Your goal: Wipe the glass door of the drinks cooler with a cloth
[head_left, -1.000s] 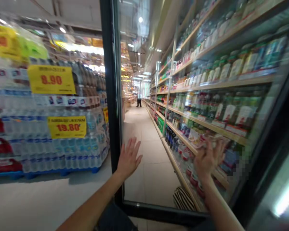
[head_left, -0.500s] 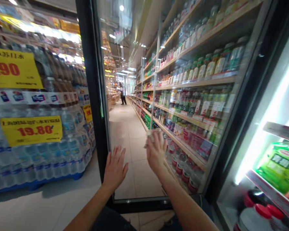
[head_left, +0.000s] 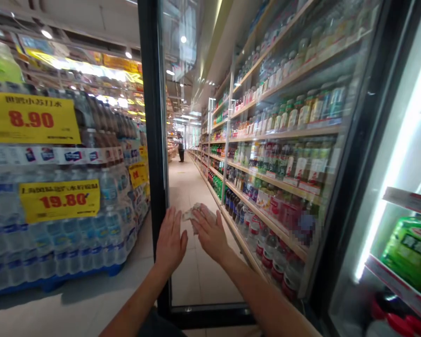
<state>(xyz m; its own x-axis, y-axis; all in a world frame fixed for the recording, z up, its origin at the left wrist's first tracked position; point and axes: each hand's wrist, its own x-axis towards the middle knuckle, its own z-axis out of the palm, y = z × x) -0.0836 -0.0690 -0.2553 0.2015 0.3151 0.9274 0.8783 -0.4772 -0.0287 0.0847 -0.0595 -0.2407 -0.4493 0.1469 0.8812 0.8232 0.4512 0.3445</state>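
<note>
A tall glass door [head_left: 210, 290] with a black frame [head_left: 153, 117] stands right in front of me. Near its left edge, my left hand [head_left: 170, 241] lies flat with fingers stretched upward, by the frame and the glass. My right hand [head_left: 208, 234] presses a crumpled pale cloth [head_left: 188, 215] against the pane, its fingers spread over it. Only the cloth's left and upper edges show; the palm hides the rest. The two hands are close together but apart.
Stacked packs of bottled water [head_left: 73, 229] with yellow price signs [head_left: 59, 201] stand left. Through the glass appear bottle shelves [head_left: 287, 126] and a distant person [head_left: 181, 149]. At right is a lit cooler shelf [head_left: 393, 276] with a green package [head_left: 409, 252].
My right hand and the cloth have moved left across the glass, closer to my left hand. The left hand stays by the frame. My view has shifted slightly left and up.
</note>
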